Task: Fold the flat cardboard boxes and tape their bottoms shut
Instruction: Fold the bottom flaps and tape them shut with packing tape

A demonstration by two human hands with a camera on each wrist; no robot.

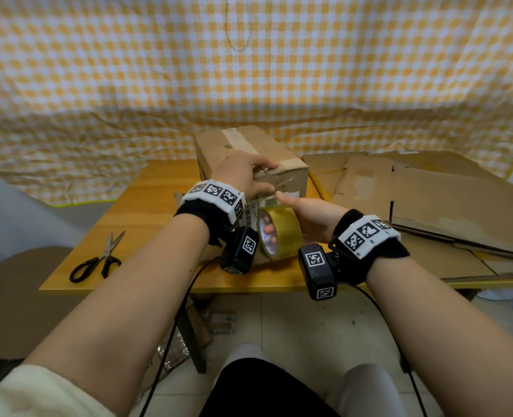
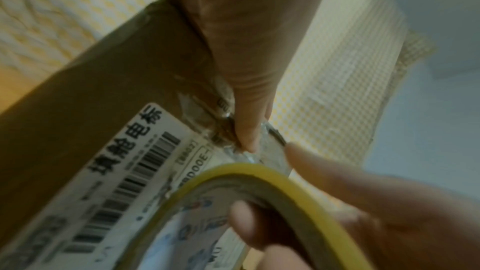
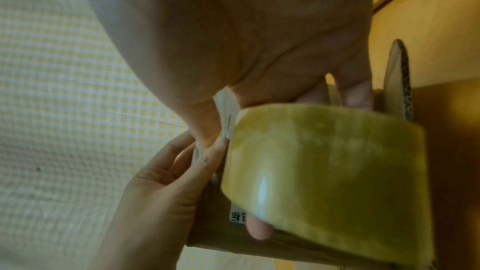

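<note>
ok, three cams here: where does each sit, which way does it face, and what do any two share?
Head: worn on the head, looks forward and down at the table; both forearms, left hand and right hand show.
Left wrist: looks along the left hand at the box and its label.
Right wrist: looks along the right hand at the tape roll.
Shared: both wrist views show the tape roll, the box and both hands.
</note>
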